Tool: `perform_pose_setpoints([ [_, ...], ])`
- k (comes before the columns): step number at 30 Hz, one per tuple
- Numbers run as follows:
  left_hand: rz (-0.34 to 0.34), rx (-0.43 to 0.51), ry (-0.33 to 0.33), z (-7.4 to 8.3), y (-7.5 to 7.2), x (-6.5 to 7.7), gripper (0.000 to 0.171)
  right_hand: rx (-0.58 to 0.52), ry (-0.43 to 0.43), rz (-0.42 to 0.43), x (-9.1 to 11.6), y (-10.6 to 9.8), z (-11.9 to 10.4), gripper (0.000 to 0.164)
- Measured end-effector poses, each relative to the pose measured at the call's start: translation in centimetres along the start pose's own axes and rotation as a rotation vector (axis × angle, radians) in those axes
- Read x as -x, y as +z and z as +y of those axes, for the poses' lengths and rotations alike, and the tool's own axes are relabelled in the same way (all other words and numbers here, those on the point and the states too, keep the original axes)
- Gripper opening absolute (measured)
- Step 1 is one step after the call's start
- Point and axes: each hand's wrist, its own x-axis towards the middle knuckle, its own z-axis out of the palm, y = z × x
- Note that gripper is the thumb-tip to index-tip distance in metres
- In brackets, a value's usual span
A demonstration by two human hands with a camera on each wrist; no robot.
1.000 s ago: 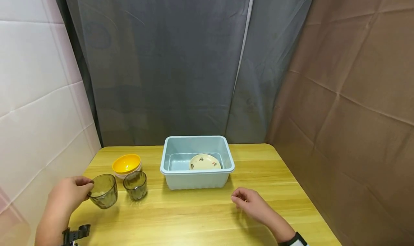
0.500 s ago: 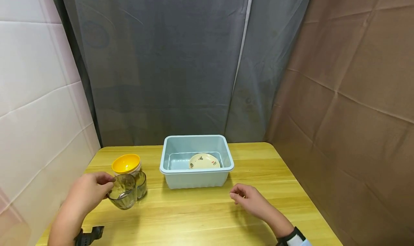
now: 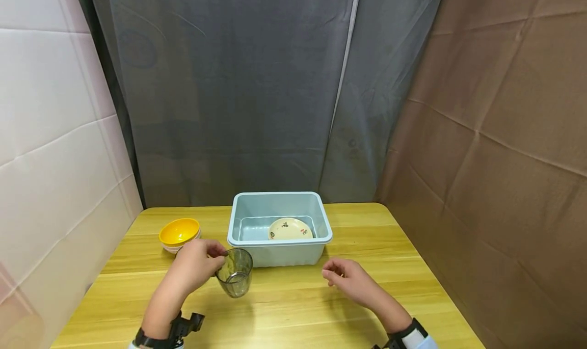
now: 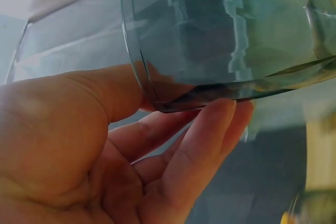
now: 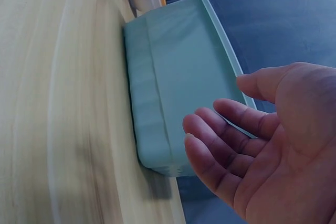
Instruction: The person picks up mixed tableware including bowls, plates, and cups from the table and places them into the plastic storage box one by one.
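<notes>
My left hand pinches the rim of a smoky clear drinking glass, held in front of the tub's left front corner. Close up in the left wrist view, thumb and fingertips grip the wall of this glass at its rim. A second glass is hidden behind my left hand in the head view. My right hand hovers over the table to the right with loosely curled fingers and holds nothing. In the right wrist view its palm shows bare beside the tub.
A light blue plastic tub stands at the table's middle, with a cream patterned plate inside. A yellow bowl sits stacked on a pale one at the back left. Grey, white and brown cloths hang around the wooden table.
My left hand has carried the glass rightward, past the second glass and the bowls, to the front of the tub. My right hand has barely shifted.
</notes>
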Motion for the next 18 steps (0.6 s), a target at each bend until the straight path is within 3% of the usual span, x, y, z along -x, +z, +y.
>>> perform_pose_setpoints([
  [8,-0.023,0.05,0.027,1.2,3.7,-1.5,0.007,-0.029,-0.033,0.002,-0.5,0.3,-0.9,0.017],
  [18,-0.025,0.072,0.082,2.5,7.5,-2.2,0.008,-0.052,-0.067,0.017,-1.7,1.6,-2.2,0.02],
])
